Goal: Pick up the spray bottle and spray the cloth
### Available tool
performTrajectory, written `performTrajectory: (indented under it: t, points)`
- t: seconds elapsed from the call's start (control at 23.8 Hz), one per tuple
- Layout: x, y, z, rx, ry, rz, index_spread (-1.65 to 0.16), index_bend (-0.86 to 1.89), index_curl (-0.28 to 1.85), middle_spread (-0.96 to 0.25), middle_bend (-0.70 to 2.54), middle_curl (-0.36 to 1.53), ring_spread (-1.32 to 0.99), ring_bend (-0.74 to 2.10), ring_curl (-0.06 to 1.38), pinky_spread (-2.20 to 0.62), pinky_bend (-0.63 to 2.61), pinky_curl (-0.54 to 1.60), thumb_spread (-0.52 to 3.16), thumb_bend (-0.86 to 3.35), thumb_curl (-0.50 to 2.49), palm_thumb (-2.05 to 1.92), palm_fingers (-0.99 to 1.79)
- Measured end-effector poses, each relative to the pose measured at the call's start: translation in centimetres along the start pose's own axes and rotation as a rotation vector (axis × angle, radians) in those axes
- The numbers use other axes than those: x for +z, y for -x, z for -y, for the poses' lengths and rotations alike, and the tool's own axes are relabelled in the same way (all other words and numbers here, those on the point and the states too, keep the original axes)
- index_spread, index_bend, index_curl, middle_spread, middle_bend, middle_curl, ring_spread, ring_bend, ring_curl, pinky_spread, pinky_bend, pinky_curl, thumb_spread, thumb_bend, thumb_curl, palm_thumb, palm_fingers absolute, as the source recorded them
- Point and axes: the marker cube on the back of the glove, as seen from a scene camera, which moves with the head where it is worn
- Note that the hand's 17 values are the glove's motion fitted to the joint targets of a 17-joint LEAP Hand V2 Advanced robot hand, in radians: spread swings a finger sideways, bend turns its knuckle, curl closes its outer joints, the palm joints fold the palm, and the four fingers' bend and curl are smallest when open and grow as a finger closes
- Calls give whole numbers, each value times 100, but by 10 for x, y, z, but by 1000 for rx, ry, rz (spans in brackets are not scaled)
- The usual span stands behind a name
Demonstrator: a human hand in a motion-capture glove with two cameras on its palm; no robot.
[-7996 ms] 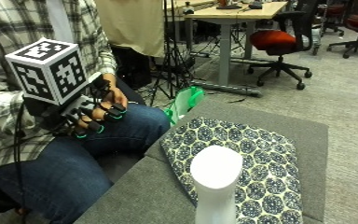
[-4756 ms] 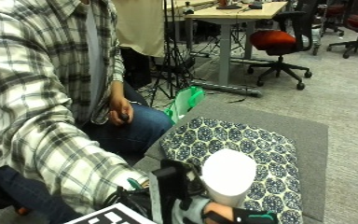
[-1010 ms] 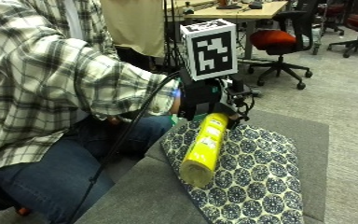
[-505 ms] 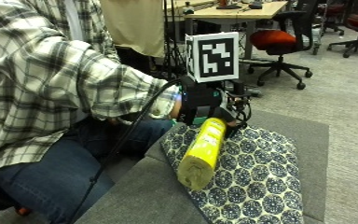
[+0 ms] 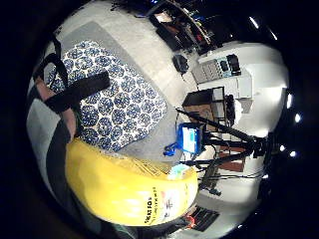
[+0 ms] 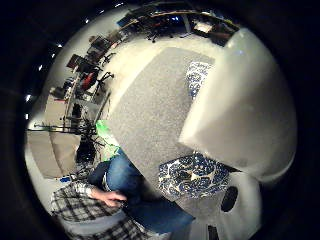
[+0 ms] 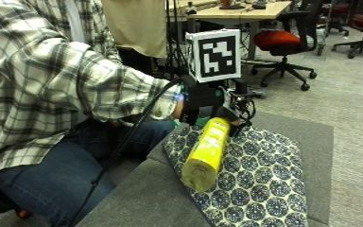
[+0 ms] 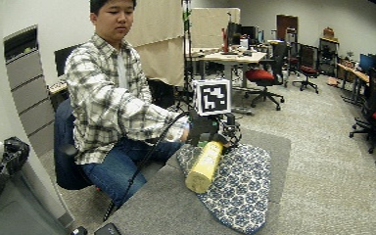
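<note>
My gloved right hand [image 7: 204, 97] grips the top end of a yellow spray bottle [image 7: 206, 151]. The bottle hangs tilted over the blue-and-white patterned cloth [image 7: 257, 179], its base pointing down towards the near side. The cloth lies flat on the grey table [image 7: 147, 201]. In the wide outside view the bottle [image 8: 204, 165] is just above the cloth [image 8: 240, 188]. The little finger side palm view shows the yellow bottle [image 5: 124, 191] close against the palm with the cloth [image 5: 112, 107] beyond it. The nozzle is hidden behind my hand.
The person's bare left hand [image 6: 112, 197] rests on the lap. A green object [image 6: 102, 132] lies past the table's far edge. A red office chair [image 7: 282, 40] and a desk [image 7: 244, 10] stand behind. Bare grey table lies left of the cloth.
The bottle stood upright on the table; my right hand came from the lap, took it and lifted it over the cloth. In the last second it dipped only slightly.
</note>
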Motion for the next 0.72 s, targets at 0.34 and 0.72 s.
performTrajectory:
  t: [0.34, 0.72]
  points:
    - [-27, -13, 2, 73, -127, 168, -30, 15, 49, -18, 47, 55, -23, 58, 48, -16, 56, 39, 20, -3, 75, 113, 121]
    - [-62, -39, -9, 214, -312, 481, -30, 15, 49, -18, 47, 55, -23, 58, 49, -16, 56, 39, 20, -3, 75, 113, 121]
